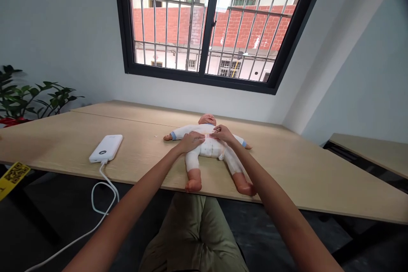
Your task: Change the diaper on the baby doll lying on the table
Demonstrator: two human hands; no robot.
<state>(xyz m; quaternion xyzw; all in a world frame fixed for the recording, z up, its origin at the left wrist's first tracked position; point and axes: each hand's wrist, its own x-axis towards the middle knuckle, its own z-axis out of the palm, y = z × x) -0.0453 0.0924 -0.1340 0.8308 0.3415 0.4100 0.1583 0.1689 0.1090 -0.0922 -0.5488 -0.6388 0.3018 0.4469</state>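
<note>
A baby doll in a white romper with blue cuffs lies on its back on the wooden table, head toward the window, bare feet near the table's front edge. My left hand rests on the doll's chest, fingers pressed on the white cloth. My right hand touches the upper chest beside it, fingertips pinching at the romper's front. Both hands meet over the middle of the doll's torso.
A white power bank lies on the table to the left, its white cable hanging off the front edge. A green plant stands far left. A barred window faces me. Another table is at the right.
</note>
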